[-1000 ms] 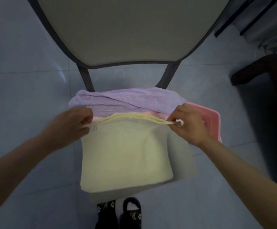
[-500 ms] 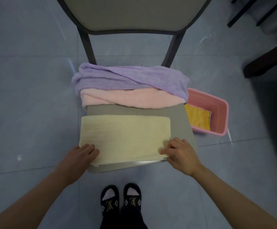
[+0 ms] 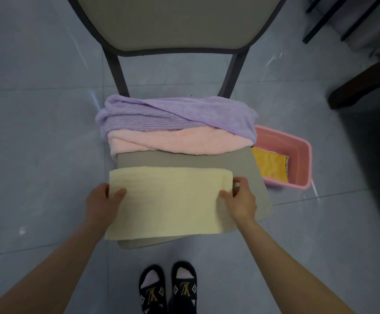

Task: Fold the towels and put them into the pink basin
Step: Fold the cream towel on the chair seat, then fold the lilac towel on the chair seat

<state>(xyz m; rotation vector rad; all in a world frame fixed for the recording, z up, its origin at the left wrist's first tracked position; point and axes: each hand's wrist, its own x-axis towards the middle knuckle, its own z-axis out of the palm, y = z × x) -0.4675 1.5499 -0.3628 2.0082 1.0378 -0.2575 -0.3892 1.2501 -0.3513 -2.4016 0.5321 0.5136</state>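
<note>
Head view: mid-fold. The yellow towel lies flat on the chair seat. My left hand pinches its left end and my right hand its right end, thumbs on top. Next, probably: fold end over end, then move it to the pink basin on the floor to the right. Half a second ago both hands were at the near corners.

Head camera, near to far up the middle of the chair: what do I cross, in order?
slippers → cream towel → bare seat strip → pink towel → purple towel → chair back
</note>
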